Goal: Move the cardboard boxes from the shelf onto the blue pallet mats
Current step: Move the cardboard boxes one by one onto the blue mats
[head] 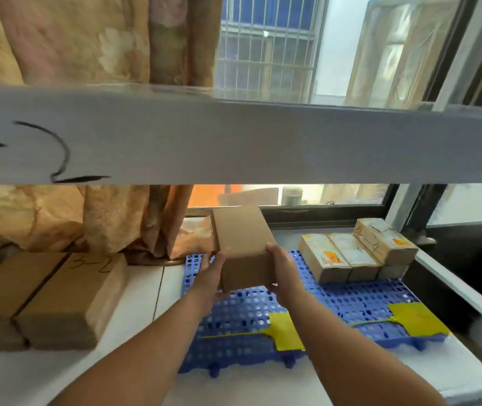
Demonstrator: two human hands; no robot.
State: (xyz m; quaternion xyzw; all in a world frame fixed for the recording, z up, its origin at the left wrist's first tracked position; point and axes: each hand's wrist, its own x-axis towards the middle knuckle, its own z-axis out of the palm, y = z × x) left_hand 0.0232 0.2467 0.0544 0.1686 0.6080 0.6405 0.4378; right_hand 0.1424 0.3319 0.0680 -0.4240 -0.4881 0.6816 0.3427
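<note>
Both my hands hold a plain brown cardboard box above the back left part of the blue pallet mat. My left hand grips its left lower side and my right hand grips its right side. The box tilts away from me, its far end pointing toward the window. Three taped boxes lie on the mat's back right, one stacked on top. Two brown boxes, one marked "3-2", rest on the white shelf to the left.
A white shelf beam crosses the view above my hands. Two yellow tape patches are stuck on the mat's front. A flowered curtain hangs behind on the left, a window frame behind the mat.
</note>
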